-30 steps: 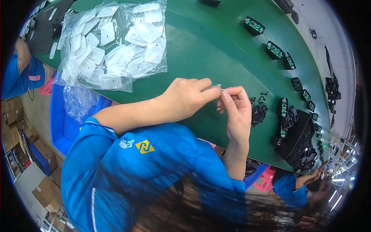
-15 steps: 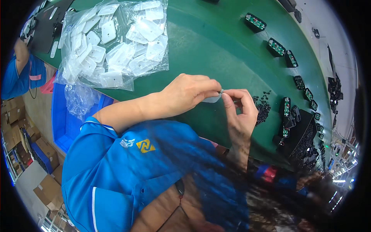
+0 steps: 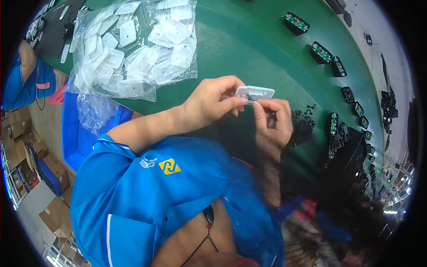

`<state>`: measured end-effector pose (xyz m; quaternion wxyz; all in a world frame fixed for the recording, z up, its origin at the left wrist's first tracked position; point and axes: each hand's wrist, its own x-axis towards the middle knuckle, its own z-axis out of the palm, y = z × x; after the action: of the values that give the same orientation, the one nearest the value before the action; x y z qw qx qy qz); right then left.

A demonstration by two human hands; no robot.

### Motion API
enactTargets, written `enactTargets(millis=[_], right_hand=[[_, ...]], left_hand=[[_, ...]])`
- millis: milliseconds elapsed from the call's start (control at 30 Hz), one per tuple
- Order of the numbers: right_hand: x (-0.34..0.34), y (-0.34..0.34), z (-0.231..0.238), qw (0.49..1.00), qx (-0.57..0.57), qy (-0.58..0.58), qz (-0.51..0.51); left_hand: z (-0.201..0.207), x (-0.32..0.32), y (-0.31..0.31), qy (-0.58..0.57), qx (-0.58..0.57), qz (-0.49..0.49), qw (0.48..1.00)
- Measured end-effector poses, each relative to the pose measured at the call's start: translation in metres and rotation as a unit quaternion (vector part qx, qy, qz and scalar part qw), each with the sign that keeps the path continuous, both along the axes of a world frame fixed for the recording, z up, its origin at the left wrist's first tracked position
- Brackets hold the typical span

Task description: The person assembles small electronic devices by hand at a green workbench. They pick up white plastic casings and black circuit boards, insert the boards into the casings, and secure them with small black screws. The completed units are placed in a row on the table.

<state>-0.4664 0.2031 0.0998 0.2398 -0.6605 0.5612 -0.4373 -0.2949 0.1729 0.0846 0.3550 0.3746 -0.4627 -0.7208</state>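
Note:
Between the thumb and fingers of my left hand [image 3: 217,96] is a translucent white plastic cover [image 3: 262,92], tilted so its broad face shows. Its shape is a rounded rectangle. A small dark part [image 3: 251,97] sits at its lower edge. My right hand [image 3: 275,119] has thumb and forefinger pinched together at that same edge, by the dark part; whether they grip the part or the cover is hard to make out. Just right of my right hand lies a pile of small black parts [image 3: 303,127] on the green table [image 3: 235,40].
A clear bag [image 3: 133,53] full of similar white covers lies at the far left. Black housings with green circuit boards [image 3: 297,23] line the table's right side. Below the left edge stands a blue bin [image 3: 75,138]. Another person's arm [image 3: 27,62] shows at far left.
My left hand has turned the cover up, so its face and the dark part now show. My right hand has shifted slightly left, still at the cover's edge.

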Motion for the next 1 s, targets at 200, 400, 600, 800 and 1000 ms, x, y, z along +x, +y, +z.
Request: enactTargets(millis=[200, 400, 600, 800, 1000], right_hand=[[0.005, 0.002, -0.002, 0.999, 0.023, -0.041, -0.005], [0.001, 0.003, 0.004, 1.0, 0.023, 0.003, -0.001], [0.003, 0.002, -0.004, 0.999, 0.025, -0.004, -0.028], [0.004, 0.001, -0.011, 0.999, 0.024, -0.037, -0.028], [-0.015, -0.001, -0.004, 0.991, 0.035, -0.114, -0.057]], left_hand=[[0.008, -0.001, 0.003, -0.083, -0.045, -0.001, 0.996], [0.006, -0.007, 0.005, -0.087, -0.064, -0.001, 0.994], [0.001, -0.012, 0.008, -0.108, -0.145, 0.036, 0.983], [-0.005, -0.016, 0.003, -0.152, -0.259, 0.055, 0.952], [-0.006, -0.016, 0.003, -0.086, -0.097, 0.034, 0.991]])
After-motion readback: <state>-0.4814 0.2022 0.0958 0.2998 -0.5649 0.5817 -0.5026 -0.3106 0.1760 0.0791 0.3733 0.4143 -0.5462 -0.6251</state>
